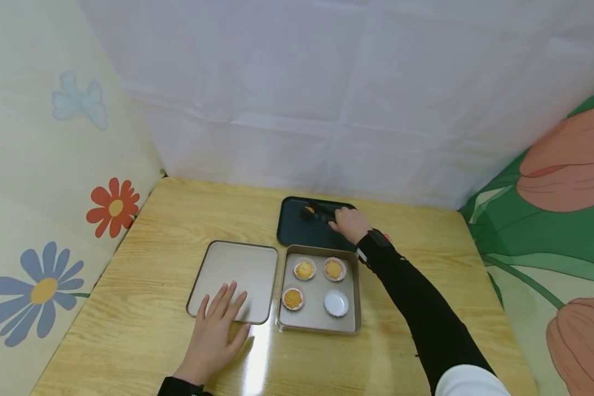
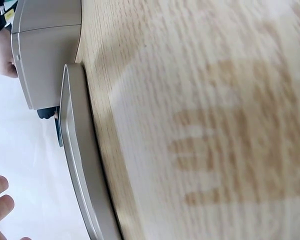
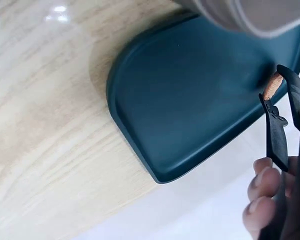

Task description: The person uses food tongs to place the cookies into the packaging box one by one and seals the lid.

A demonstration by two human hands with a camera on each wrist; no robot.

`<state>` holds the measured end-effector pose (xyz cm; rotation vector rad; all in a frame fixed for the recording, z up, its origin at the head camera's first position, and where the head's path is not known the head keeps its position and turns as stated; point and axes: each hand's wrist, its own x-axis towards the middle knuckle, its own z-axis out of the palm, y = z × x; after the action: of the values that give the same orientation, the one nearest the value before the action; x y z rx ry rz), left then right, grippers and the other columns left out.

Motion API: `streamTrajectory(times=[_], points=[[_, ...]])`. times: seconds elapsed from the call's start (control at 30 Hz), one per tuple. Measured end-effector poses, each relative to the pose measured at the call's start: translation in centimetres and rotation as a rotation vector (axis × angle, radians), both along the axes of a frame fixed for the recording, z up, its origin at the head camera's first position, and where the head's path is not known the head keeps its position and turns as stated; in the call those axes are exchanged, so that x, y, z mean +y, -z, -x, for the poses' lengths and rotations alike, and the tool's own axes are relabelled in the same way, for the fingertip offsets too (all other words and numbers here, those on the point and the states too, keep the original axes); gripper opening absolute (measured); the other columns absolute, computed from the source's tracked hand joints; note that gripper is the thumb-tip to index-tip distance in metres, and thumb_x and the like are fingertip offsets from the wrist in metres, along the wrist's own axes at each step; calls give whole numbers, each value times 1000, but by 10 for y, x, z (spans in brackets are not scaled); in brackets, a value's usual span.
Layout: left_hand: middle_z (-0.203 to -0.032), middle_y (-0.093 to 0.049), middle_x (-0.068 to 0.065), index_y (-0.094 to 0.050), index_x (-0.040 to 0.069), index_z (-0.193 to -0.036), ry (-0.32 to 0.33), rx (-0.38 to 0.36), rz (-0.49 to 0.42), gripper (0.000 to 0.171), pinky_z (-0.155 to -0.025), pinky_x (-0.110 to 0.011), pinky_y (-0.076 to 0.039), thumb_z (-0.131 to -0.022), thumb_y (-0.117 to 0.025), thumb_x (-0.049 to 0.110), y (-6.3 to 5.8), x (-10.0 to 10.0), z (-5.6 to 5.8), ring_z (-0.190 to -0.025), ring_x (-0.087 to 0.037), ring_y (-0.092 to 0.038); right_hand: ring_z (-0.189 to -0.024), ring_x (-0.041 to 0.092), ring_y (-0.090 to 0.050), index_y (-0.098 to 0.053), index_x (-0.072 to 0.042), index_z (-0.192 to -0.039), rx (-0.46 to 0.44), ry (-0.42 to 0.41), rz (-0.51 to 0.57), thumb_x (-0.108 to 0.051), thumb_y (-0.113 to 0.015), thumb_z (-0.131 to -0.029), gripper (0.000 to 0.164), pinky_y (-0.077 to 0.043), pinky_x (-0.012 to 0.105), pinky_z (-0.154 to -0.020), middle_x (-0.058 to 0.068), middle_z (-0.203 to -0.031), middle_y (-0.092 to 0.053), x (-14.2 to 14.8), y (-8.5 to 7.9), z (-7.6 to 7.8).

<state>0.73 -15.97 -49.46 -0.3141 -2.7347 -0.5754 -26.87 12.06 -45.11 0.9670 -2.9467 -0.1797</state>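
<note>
currently, the right hand (image 1: 351, 224) is closed around a pair of black tongs (image 3: 277, 139), whose tips clamp a small brown pastry (image 3: 273, 86) over the dark tray (image 1: 297, 234) at the rear of the desk (image 1: 138, 297). the left hand (image 1: 216, 338) is extended, fingers straight and spread, over the near edge of the flat metal tray (image 1: 237, 264); contact cannot be determined. the square metal pan (image 1: 313, 283), adjacent at right, carries three filled cups (image 1: 292, 298) and, at near right, one white cup (image 1: 336, 303).
</note>
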Motion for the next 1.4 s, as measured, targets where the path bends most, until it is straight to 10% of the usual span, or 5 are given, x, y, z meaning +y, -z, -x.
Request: streamTrajectory(times=[0.4,0.8,1.4], points=[[-128,-48,-17,-58,3,-118,44,1,-52,47,-94,-58,-27,-77,-63,26,-3,-6,14,-119,-34,-41,-66,26,-59,-61,4,-101,90,-53,237,-31,-59,-88,37,-49,36,-57,16,-85,-61,39,-35,-66],[-128,-47,-18,-56,2,-119,73,17,-44,47,-94,-58,-26,-83,-56,31,-10,-18,24,-118,-34,-41,-49,9,-46,-61,0,-104,104,-45,89,-36,-64,-83,41,-43,25,-43,6,-75,-57,72,-28,-161],[-126,-49,-19,-57,2,-118,69,36,-36,47,-92,-58,-28,-85,-53,35,-6,-21,22,-116,-35,-43,-45,8,-45,-61,0,-100,132,-116,33,-38,-65,-81,43,-38,22,-38,6,-72,-55,69,-11,-179]])
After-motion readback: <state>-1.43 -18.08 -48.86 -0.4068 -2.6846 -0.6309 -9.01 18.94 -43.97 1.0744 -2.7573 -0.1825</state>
